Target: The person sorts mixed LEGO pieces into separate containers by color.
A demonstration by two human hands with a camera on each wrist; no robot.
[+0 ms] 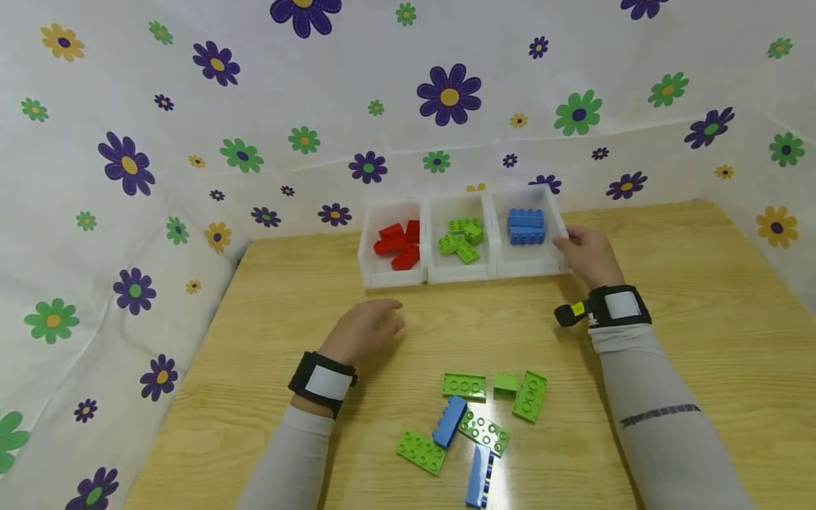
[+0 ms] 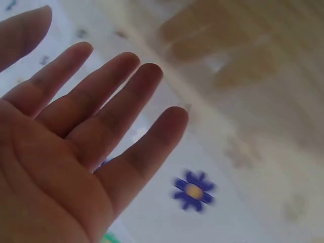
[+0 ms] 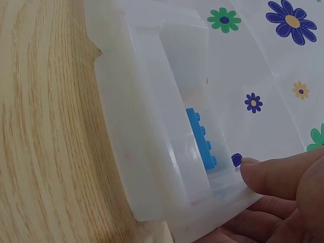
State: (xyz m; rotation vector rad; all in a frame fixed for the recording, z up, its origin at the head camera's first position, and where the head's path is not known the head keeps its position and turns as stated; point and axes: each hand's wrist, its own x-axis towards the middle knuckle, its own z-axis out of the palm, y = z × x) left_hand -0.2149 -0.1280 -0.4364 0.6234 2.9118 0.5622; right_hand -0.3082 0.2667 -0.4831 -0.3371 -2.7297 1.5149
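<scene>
At the back of the table three white bins stand side by side. Red bricks (image 1: 397, 246) lie in the left bin (image 1: 394, 277), green bricks (image 1: 464, 239) in the middle bin (image 1: 460, 273), and blue bricks (image 1: 526, 227) in the right bin (image 1: 532, 265). My right hand (image 1: 589, 255) grips the right bin's outer wall; in the right wrist view the thumb (image 3: 273, 174) is over the rim, with fingers beneath. Before the left bin, my left hand (image 1: 363, 329) hovers with fingers extended and holds nothing; its bare palm (image 2: 55, 167) shows in the left wrist view.
Loose on the wooden table (image 1: 268, 425) nearer me lie several green bricks, one a green plate-like brick (image 1: 465, 387), and two blue bricks, one being a blue brick (image 1: 450, 422) on its side. A flower-printed cloth (image 1: 382, 85) hangs behind and at the sides.
</scene>
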